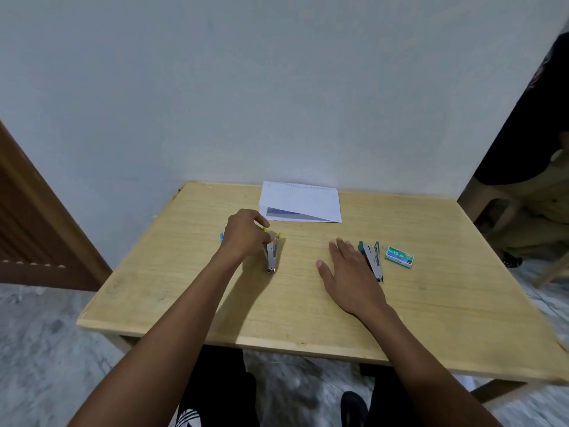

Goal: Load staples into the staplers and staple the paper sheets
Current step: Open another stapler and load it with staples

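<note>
Apparently loading is underway: the left hand [244,234] pinches the yellow stapler [272,253]; the right hand [349,272] rests flat, fingers spread, beside the green stapler [373,261]; next, staples from the box [399,257].

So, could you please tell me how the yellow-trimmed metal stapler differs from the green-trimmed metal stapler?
The yellow-trimmed metal stapler has yellow plastic; the green-trimmed metal stapler has dark green. The left hand pinches the yellow one's far end; the flat right hand only lies beside the green one. The green one lies nearer the green staple box. Both lie on the wooden table.
</note>
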